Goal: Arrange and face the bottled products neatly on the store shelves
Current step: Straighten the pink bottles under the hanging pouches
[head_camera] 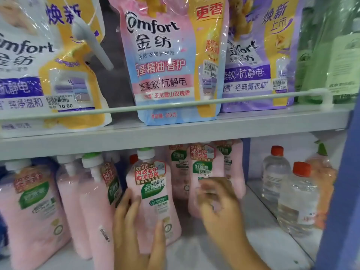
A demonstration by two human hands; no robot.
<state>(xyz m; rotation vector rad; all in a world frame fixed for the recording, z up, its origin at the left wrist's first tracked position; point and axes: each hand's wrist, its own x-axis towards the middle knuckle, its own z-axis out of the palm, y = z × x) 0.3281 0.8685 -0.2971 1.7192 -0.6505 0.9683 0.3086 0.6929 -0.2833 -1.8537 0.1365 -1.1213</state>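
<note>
Landmark: the pink bottle with the green-and-white cap, standing upright at the front middle of the lower shelf.
Left hand: clamped on that pink bottle, fingers wrapped round its left side and the thumb pressed on its lower front.
Right hand: just right of the pink bottle, blurred; fingers curled against the front of a second pink bottle, but I cannot tell whether they grip it.
Second pink bottle: upright, right of and a little behind the landmark bottle, label facing out.
Other pink bottles: left of the landmark bottle, packed close and leaning at differing angles, labels turned partly aside.
Clear bottles: two with red caps, well to the right of the pink bottle, near the shelf's right wall.
Softener pouches: on the upper shelf above the pink bottle, three upright behind a thin rail, fronts facing out.
Green bottles: far right of the pouches, on the same upper shelf.
</note>
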